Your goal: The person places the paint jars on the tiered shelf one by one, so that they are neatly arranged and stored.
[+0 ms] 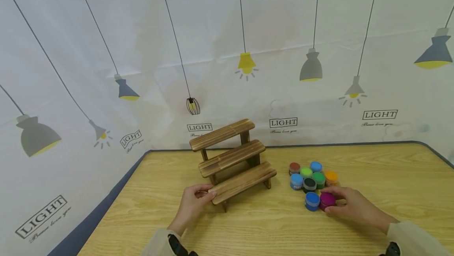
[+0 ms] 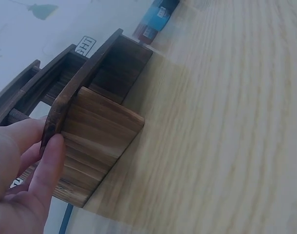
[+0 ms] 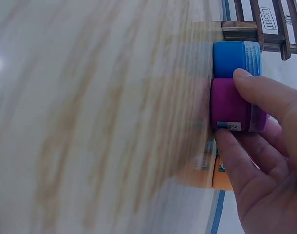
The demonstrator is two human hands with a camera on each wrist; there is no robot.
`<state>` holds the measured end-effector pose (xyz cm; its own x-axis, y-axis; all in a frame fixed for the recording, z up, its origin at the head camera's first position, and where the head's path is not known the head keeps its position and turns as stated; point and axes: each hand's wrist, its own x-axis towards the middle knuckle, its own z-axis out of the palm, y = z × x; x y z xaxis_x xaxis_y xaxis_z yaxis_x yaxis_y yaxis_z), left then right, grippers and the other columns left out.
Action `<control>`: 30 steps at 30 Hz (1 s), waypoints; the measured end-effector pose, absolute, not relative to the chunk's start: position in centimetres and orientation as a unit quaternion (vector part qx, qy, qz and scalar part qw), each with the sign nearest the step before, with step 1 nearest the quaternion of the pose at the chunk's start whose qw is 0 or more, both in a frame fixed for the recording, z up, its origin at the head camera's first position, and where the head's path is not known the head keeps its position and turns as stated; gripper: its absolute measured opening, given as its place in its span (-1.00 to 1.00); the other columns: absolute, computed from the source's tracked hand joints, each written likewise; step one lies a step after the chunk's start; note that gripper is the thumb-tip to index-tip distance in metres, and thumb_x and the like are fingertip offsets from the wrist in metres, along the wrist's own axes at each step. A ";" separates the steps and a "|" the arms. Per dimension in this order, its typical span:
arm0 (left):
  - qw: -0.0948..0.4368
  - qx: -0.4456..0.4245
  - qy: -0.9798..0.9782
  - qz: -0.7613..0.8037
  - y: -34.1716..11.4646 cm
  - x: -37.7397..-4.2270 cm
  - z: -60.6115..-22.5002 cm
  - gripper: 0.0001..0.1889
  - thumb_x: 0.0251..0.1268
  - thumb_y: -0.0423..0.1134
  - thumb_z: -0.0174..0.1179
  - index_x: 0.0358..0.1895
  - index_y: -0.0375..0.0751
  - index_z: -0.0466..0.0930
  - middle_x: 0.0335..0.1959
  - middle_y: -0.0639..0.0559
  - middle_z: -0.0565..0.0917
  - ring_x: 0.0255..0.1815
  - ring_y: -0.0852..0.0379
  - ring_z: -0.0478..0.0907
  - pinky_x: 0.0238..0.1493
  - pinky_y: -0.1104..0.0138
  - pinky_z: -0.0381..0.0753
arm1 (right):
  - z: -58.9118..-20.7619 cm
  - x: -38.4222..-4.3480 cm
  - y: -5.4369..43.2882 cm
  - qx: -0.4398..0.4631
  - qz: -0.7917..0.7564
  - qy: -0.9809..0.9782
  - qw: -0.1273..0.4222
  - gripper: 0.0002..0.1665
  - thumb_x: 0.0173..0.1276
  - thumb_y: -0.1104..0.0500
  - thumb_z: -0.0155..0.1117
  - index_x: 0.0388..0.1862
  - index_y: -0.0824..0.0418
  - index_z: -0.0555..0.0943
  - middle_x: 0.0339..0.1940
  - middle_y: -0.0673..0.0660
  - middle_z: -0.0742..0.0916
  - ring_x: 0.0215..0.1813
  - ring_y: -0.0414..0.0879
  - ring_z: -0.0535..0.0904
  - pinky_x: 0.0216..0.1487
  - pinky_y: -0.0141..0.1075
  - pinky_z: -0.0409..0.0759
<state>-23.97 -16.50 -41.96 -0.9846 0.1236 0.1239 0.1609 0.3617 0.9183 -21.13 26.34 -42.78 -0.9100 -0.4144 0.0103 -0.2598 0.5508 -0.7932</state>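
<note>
A three-step brown wooden display stand [image 1: 244, 182] sits at an angle on the table. My left hand [image 1: 191, 205] pinches the left end of its lowest step, thumb above; the left wrist view shows the fingertips on the board's edge [image 2: 53, 117]. Over on the right, my right hand [image 1: 354, 207] holds a purple paint jar [image 3: 230, 103] between thumb and fingers. The jar appears to stand on the table, right beside a dark blue jar [image 1: 312, 201]. Behind these two is a cluster of several jars, among them a black one [image 1: 309, 184] and an orange one [image 1: 331, 178].
The light wood table [image 1: 159, 193] ends at a white cloth backdrop [image 1: 220, 75] printed with lamps. That backdrop rises along the back and left sides, right behind the stand. Some tabletop separates the stand from the jars.
</note>
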 end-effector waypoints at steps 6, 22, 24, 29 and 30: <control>0.008 -0.086 -0.817 -0.570 -16.6 -24.1 -42.1 -0.69 0.07 -0.29 0.24 -0.13 -0.44 0.56 -0.22 -0.16 0.57 -0.35 0.10 0.55 -0.37 0.31 0.59 | -42.9 -21.2 26.3 -0.192 -0.435 0.876 0.083 -0.33 0.05 0.02 0.35 0.02 0.44 0.43 -0.10 0.36 0.53 -0.09 0.21 0.49 -0.22 -0.27 0.58; -0.003 -0.091 -0.799 -0.595 -16.3 -23.8 -41.2 -0.70 0.10 -0.40 0.19 -0.12 -0.56 0.51 -0.27 -0.21 0.56 -0.35 0.04 0.56 -0.34 0.21 0.60 | -42.0 -20.8 26.2 -0.177 -0.428 0.885 0.049 -0.37 0.09 0.05 0.32 0.03 0.44 0.44 -0.09 0.36 0.55 -0.06 0.22 0.47 -0.24 -0.27 0.58; 0.000 -0.090 -0.797 -0.597 -16.5 -24.2 -41.8 -0.68 0.09 -0.37 0.21 -0.11 -0.53 0.52 -0.28 -0.17 0.57 -0.36 0.08 0.56 -0.34 0.23 0.61 | -41.7 -20.8 26.2 -0.178 -0.434 0.882 0.046 -0.36 0.10 0.05 0.31 0.04 0.46 0.42 -0.09 0.37 0.54 -0.07 0.23 0.47 -0.26 -0.31 0.58; 0.001 -0.083 -0.799 -0.596 -16.6 -24.4 -42.1 -0.68 0.07 -0.34 0.23 -0.13 -0.50 0.54 -0.31 -0.13 0.57 -0.38 0.12 0.56 -0.35 0.25 0.61 | -41.0 -20.6 26.0 -0.191 -0.424 0.885 0.010 -0.40 0.12 0.08 0.29 0.01 0.47 0.43 -0.16 0.28 0.59 -0.12 0.12 0.52 -0.30 -0.39 0.57; 0.001 -0.083 -0.799 -0.595 -16.6 -24.4 -42.1 -0.68 0.07 -0.35 0.23 -0.13 -0.50 0.54 -0.31 -0.12 0.57 -0.39 0.12 0.56 -0.36 0.25 0.61 | -40.9 -20.6 26.0 -0.193 -0.420 0.887 0.001 -0.42 0.13 0.08 0.29 0.00 0.46 0.44 -0.17 0.26 0.59 -0.13 0.07 0.53 -0.30 -0.39 0.57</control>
